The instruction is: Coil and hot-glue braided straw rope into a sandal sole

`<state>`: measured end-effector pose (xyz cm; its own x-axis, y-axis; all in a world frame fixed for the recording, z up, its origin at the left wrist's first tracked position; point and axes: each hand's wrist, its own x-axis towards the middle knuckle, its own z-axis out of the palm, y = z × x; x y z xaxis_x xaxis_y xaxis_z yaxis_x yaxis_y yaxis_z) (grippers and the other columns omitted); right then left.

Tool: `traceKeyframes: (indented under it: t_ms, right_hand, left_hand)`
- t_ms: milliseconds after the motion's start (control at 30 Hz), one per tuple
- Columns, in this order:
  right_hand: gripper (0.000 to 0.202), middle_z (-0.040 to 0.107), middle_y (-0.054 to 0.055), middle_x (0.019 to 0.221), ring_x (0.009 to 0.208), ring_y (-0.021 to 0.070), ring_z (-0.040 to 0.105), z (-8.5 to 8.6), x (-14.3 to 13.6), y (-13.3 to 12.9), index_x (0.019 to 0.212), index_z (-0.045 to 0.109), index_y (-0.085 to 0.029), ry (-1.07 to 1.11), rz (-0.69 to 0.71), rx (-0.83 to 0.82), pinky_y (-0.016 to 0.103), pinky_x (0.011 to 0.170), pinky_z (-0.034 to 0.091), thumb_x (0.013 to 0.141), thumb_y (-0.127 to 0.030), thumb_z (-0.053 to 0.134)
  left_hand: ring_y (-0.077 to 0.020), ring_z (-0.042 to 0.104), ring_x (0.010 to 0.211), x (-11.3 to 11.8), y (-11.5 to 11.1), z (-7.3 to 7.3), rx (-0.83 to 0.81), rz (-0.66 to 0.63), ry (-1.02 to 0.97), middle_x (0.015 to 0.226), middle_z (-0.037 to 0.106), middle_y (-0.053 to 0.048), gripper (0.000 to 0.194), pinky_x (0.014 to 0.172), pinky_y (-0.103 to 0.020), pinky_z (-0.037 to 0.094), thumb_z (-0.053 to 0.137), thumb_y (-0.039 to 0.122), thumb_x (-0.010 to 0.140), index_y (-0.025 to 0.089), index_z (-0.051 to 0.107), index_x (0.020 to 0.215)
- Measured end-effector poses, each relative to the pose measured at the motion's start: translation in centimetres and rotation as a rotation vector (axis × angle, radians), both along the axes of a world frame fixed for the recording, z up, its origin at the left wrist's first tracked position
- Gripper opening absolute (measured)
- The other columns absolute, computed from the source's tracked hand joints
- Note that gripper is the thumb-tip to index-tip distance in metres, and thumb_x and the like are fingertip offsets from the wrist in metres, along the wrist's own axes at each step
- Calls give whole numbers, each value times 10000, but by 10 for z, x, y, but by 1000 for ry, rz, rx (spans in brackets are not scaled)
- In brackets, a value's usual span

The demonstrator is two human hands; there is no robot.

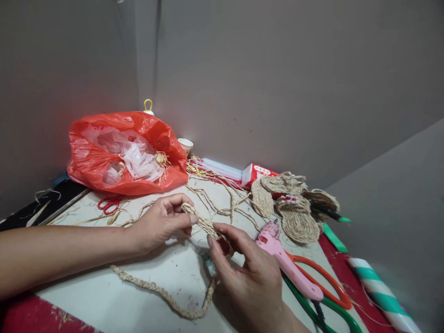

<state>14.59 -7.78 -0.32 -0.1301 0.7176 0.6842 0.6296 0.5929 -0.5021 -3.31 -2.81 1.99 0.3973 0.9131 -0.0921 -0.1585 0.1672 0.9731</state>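
Note:
Between my two hands is a folded piece of braided straw cord (203, 222), its strands lying side by side. My left hand (163, 222) pinches its far-left end between thumb and fingers. At the near-right end, the thumb and fingers of my right hand (246, 268) are closed on the same piece. A loose tail of the braid (166, 296) curves across the white board below my hands. To the right of my right hand lies a pink glue gun (287, 263), resting over scissors with orange and green handles (322, 273).
A red plastic bag (128, 185) holding white plastic and straw stands back left, with small red scissors (109, 205) before it. Coiled straw flower shapes (294, 208) lie right, near a red-and-white box (258, 173). Behind are a paper cup (185, 145) and glue sticks (222, 169).

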Motion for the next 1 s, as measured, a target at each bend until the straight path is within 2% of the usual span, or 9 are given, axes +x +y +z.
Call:
traceKeyframes:
  t_ms: [100,233,333,433,533,667,867,1000]
  right_hand:
    - [208,656,-11,756,591,112,602,0,1,0,1033,593,-202,1,-11,-9,229,587,513,849,-106,603]
    - [182,644,-20,727,568,116,594,0,2,2,994,599,-214,13,-10,-56,231,557,506,844,-111,592]
    - [172,644,-21,721,552,115,584,0,3,3,971,602,-217,17,10,-76,232,547,505,834,-113,593]
    - [183,647,-21,732,549,106,577,0,3,3,977,604,-214,17,35,-87,224,547,505,827,-110,594]
    - [199,656,-14,756,570,107,586,-1,4,4,996,608,-211,20,50,-106,226,561,511,825,-110,598]
    - [241,666,-14,767,580,108,595,0,2,5,1009,613,-215,18,106,-128,225,556,509,814,-75,593]
    - [215,675,6,807,597,102,610,6,-1,6,962,634,-200,34,215,-141,202,532,502,816,-49,588]
    - [219,668,10,817,608,99,601,7,-2,7,965,637,-203,34,237,-150,198,537,504,825,-42,587]
  left_hand:
    - [-117,539,576,-2,3,-1,-30,-76,-35,613,591,25,234,597,-252,417,697,258,725,173,515,846]
    - [-131,565,642,-9,10,4,-66,-201,-29,695,602,10,291,629,-254,420,680,162,676,169,547,935]
    - [-131,563,644,-13,15,8,-31,-177,-2,745,589,10,266,624,-259,434,654,171,685,176,573,938]
    - [-115,526,615,-13,17,7,52,-159,93,703,563,25,178,605,-243,416,647,201,725,171,601,894]
    - [-99,488,597,-12,15,5,106,-185,195,658,549,34,108,583,-219,382,645,230,759,160,635,840]
    - [-102,510,625,-10,11,5,154,-226,254,672,591,21,118,609,-214,394,645,255,775,152,680,821]
    - [-111,529,653,-9,6,5,133,-295,308,726,632,3,100,628,-217,408,658,208,726,140,665,799]
    - [-103,511,647,-7,4,4,152,-286,337,707,614,20,73,625,-207,395,632,191,717,142,654,767]
